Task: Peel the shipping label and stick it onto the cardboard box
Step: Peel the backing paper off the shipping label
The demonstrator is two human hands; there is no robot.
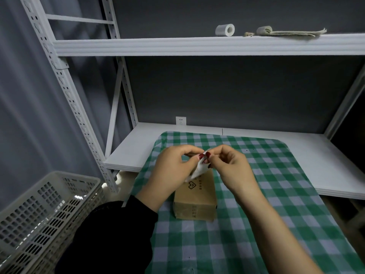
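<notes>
the shipping label (198, 168) is pinched at its upper corner between the fingertips of the left hand (173, 167) and the right hand (230, 165), both closed on it, just above the cardboard box (194, 196). the label is judged to be thin, light and limp: it hangs bent from the pinch, so it is best held by a corner or edge, with the sticky face kept off the fingers. whether the backing is already parted cannot be told. the box is judged light but stiff enough to take pressing; its flat printed top is the likely place for sticking.

the box lies on the green checked cloth (266, 175) covering the counter (316, 155). a pale perforated basket (39, 210) stands to the left, below the counter edge; what is in it is not clearly shown. on the upper shelf (177, 46) a white roll (225, 30) and a flat stack (292, 32) are seen.
</notes>
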